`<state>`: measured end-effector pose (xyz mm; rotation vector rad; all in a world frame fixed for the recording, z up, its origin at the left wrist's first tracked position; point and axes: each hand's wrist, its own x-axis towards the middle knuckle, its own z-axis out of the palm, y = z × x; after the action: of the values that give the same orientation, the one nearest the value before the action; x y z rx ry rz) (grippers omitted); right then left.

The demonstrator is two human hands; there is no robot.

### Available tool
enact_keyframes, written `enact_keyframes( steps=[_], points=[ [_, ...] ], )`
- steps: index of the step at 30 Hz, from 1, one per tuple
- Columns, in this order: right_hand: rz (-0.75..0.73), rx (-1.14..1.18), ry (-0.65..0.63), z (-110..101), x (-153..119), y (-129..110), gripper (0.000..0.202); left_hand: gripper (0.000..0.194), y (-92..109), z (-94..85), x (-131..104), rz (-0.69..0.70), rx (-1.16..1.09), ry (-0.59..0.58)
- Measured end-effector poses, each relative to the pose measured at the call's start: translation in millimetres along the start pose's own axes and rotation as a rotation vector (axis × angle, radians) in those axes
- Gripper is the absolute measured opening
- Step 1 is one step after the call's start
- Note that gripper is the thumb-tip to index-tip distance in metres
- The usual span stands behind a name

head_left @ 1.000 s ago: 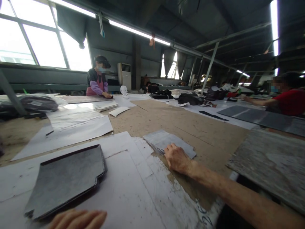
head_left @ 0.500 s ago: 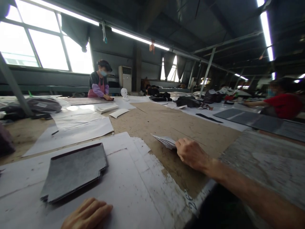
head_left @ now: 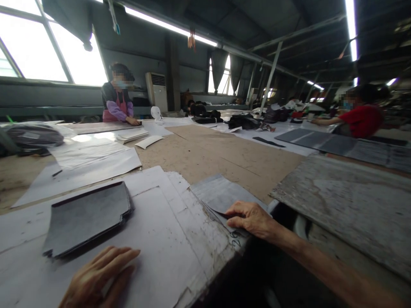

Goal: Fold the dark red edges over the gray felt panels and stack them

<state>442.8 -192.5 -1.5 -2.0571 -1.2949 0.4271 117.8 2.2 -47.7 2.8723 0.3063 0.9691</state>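
Near the table's front edge, my right hand (head_left: 248,217) pinches the near side of a few thin grey cut pieces (head_left: 221,192). Their layers fan apart slightly at the left edge, and what they are made of I cannot tell. My left hand (head_left: 104,273) is by the white sheet (head_left: 160,239) at the lower left, fingers stretched out and holding nothing. Just beyond it lies a neat stack of grey cut pieces (head_left: 88,216) with dark edges and a notched corner, apart from my fingers.
A worn grey board (head_left: 349,201) lies at the right, past a dark gap. Brown board (head_left: 205,149) covers the middle. White sheets (head_left: 96,158) and a small fan (head_left: 156,114) stand farther left. One person (head_left: 117,96) works at the back left, another (head_left: 361,111) at the right.
My right hand has brought the grey pieces nearer, to the table's front edge, and they now lie flatter and show their broad face. My left hand has shifted slightly left. The view has turned.
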Motion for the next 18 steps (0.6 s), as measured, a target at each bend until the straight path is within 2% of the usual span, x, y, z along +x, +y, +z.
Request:
enact_keyframes(
  steps=[3,5,8,10,12,14,18],
  points=[
    [0.126,0.193,0.006,3.5,3.8,9.7,0.021,0.025,14.1,-0.6,12.0,0.017,0.009,-0.051],
    [0.213,0.314,0.004,6.7,4.5,14.2,0.025,0.029,33.9,3.9,29.6,0.116,-0.05,-0.1],
    [0.283,0.449,0.013,7.1,3.9,16.3,0.029,0.036,71.0,21.4,66.8,0.264,-0.169,-0.196],
    [0.298,0.49,0.02,5.2,2.6,14.7,0.029,0.037,92.0,38.2,93.6,0.287,-0.194,-0.237],
    [0.305,0.506,0.027,4.1,1.1,12.1,0.027,0.038,105.7,55.9,117.0,0.257,-0.18,-0.217],
    [0.31,0.515,0.035,5.1,0.3,10.2,0.023,0.035,112.0,72.0,133.6,0.169,-0.143,-0.199],
    [0.337,0.571,0.058,5.2,6.8,12.7,0.018,0.02,112.1,91.5,144.8,-0.004,-0.079,-0.208]
  ],
)
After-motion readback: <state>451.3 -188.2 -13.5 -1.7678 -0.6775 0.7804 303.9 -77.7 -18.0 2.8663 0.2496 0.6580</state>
